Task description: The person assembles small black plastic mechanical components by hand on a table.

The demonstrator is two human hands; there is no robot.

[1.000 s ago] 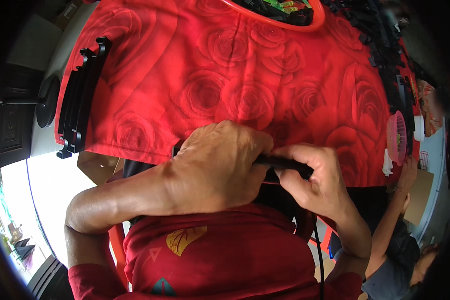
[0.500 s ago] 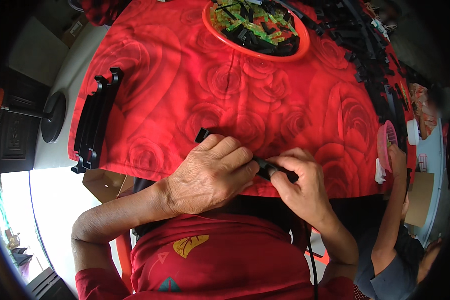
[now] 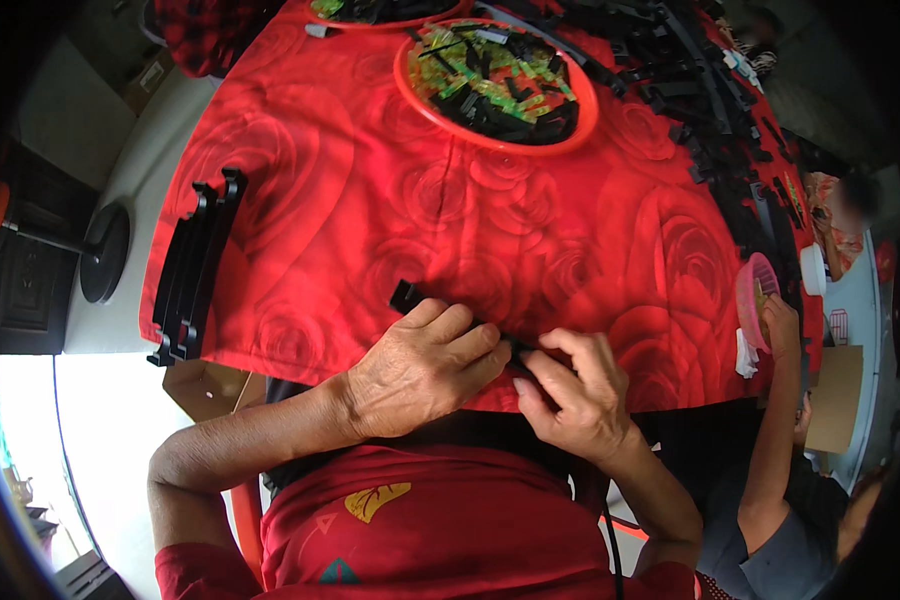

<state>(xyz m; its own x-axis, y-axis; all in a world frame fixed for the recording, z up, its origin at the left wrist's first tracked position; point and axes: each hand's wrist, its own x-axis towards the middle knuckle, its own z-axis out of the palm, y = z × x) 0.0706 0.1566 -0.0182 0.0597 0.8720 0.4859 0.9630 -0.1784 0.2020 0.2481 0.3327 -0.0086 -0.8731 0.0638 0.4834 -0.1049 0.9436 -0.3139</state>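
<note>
My left hand (image 3: 420, 368) is closed over a long black plastic strip (image 3: 405, 296), whose hooked end sticks out past the knuckles on the far left side. At the strip's other end, beside the left fingertips, my right hand (image 3: 582, 392) has thumb and fingers bent in around the dark plastic. Most of the strip lies hidden beneath the hands, at the near edge of the red rose-patterned tablecloth (image 3: 320, 230). Whether a smaller part sits between the right fingertips cannot be made out.
Several finished-looking black strips (image 3: 200, 265) lie side by side at left. An orange-red bowl (image 3: 582, 125) of black and yellow-green pieces stands ahead, with another bowl (image 3: 390, 22) behind. Black strips (image 3: 660, 60) pile up far right. A person's hand (image 3: 780, 325) reaches into a pink basket (image 3: 745, 305).
The view has tilted up, bringing a second bowl into sight. My right hand has moved left along the strip, closer to my left hand, which keeps its grip.
</note>
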